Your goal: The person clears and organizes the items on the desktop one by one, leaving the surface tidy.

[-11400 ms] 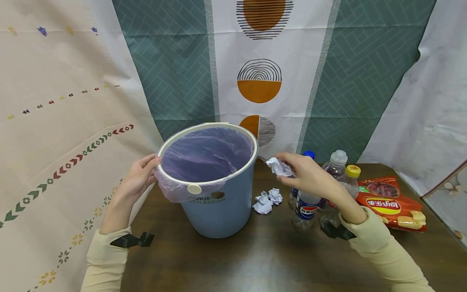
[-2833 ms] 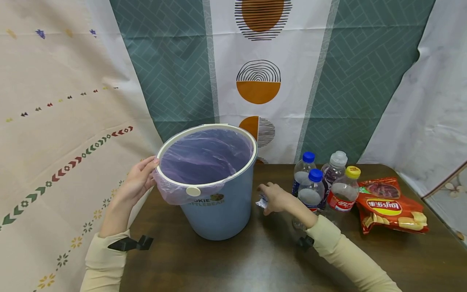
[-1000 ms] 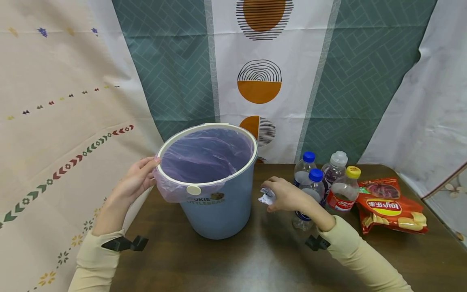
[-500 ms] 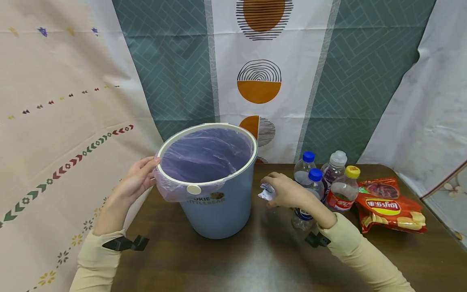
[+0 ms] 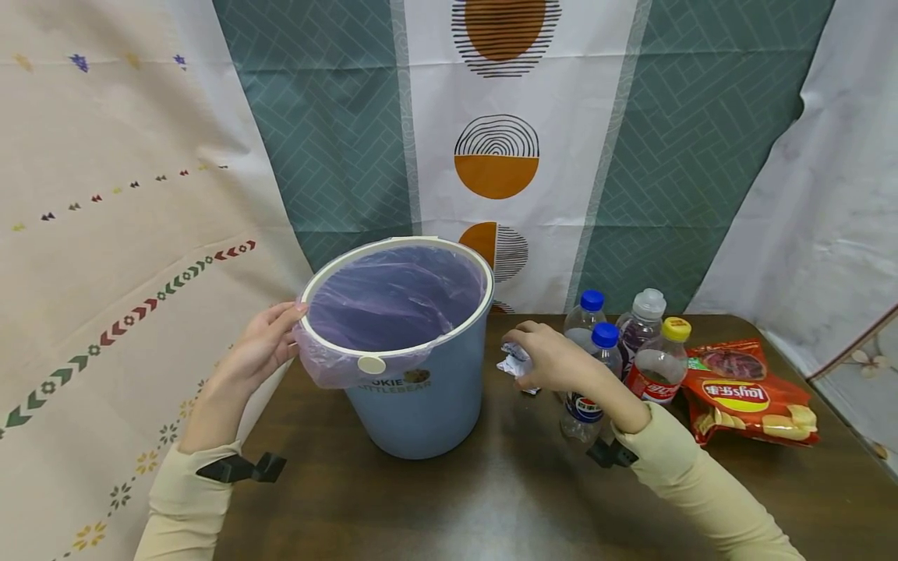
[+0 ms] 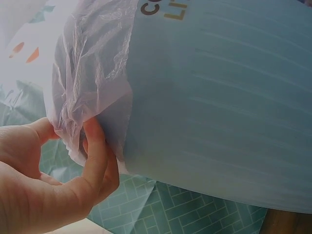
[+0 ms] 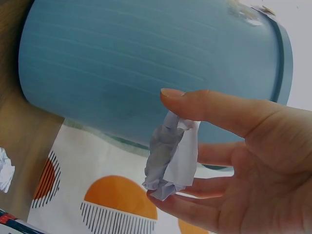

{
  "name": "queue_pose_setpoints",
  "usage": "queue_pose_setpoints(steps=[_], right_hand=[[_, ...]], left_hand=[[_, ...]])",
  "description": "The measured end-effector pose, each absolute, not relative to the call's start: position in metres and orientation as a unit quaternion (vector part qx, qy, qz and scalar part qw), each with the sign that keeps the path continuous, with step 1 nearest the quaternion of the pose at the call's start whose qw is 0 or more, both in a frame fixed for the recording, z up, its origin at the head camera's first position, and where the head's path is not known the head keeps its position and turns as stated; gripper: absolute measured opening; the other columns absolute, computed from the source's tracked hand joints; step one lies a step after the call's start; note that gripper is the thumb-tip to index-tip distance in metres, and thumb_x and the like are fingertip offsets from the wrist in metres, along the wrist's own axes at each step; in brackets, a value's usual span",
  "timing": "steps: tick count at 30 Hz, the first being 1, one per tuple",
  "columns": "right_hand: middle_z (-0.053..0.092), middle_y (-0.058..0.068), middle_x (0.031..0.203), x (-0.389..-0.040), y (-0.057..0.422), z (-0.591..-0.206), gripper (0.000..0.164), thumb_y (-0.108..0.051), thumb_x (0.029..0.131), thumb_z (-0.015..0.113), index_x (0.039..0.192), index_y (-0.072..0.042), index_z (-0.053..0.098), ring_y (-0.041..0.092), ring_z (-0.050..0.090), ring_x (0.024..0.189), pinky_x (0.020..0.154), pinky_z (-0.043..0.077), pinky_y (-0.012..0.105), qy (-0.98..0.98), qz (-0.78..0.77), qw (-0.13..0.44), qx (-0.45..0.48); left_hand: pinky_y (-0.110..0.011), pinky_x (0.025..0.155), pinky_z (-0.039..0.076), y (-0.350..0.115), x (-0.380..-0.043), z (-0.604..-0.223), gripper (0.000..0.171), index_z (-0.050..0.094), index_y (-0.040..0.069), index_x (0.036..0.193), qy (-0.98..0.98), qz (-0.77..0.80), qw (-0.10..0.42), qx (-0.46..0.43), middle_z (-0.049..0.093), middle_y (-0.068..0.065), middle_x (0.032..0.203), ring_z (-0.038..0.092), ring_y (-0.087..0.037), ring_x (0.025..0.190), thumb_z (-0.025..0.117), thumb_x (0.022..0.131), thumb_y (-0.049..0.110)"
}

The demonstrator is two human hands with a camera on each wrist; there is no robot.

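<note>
A light-blue trash bin with a cream rim stands on the table, lined with a thin pinkish bag. My left hand grips the bin's left edge, thumb at the rim and fingers curled under the bag's overhang, as the left wrist view shows. To the right of the bin, my right hand pinches a crumpled white paper between thumb and fingers, just off the table. A second crumpled paper lies on the table and is mostly hidden by the right hand in the head view.
Close behind the right hand stand several plastic bottles, including a blue-capped one and a yellow-capped one. A red chip bag lies at the right. Patterned cloth hangs behind the brown table.
Compared with 2.8 s ago, when it was down at the table, my right hand has risen slightly with a crumpled paper. The paper it held 11.4 s ago is gone from view. The left hand stays put.
</note>
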State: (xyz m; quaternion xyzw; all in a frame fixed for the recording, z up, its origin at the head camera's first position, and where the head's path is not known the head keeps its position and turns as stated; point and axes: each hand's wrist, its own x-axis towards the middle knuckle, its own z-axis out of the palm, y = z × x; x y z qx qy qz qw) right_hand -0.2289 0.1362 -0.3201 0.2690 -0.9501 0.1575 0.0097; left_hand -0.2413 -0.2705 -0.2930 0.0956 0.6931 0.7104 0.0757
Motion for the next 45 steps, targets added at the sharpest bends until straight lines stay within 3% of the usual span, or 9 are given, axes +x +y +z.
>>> queue_pose_setpoints(steps=[45], right_hand=[[0.054,0.014,0.124,-0.236,0.148,-0.272,0.064,-0.022,0.068,0.079,0.124,-0.006,0.052,0.031,0.052,0.111,0.091,0.046,0.046,-0.954,0.166,0.035,0.248]], left_hand=[[-0.017,0.072,0.052,-0.274,-0.243,-0.296,0.025,0.039,0.002,0.116,0.671,0.726,0.089,0.122,0.06,0.005,0.094,0.061,-0.003,0.08,0.042,0.097,0.018]])
